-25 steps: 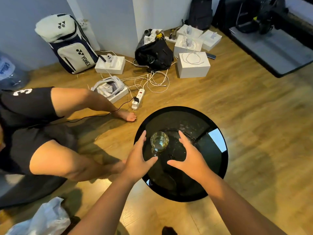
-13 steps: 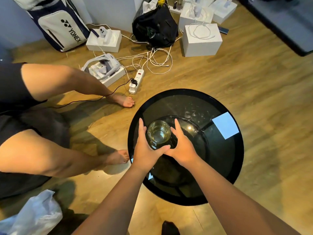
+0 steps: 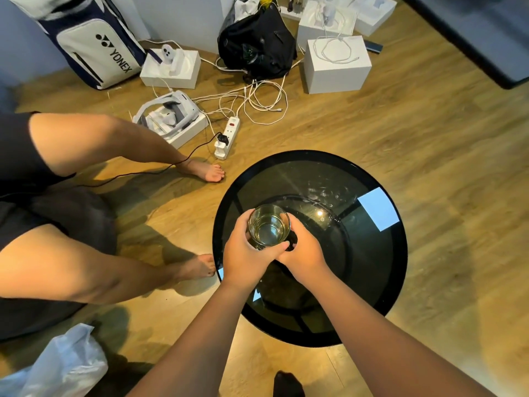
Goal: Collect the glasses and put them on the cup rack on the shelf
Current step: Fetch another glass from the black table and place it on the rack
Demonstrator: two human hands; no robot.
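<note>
A clear drinking glass (image 3: 269,224) is over the middle of a round black glass-topped table (image 3: 372,270). My left hand (image 3: 246,256) wraps its left side and my right hand (image 3: 303,250) its right side, fingers closed around the wall. Whether its base still touches the tabletop is hidden by my hands. No cup rack or shelf is in view.
A seated person's bare legs and feet (image 3: 200,267) are just left of the table. A power strip (image 3: 227,137), cables, white boxes (image 3: 336,63), a black bag (image 3: 257,45) and a racket bag (image 3: 97,44) lie on the wooden floor beyond. A plastic bag (image 3: 57,365) is at bottom left.
Both hands came in from either side of the glass and closed around it. The view has tipped down and moved closer to the table.
</note>
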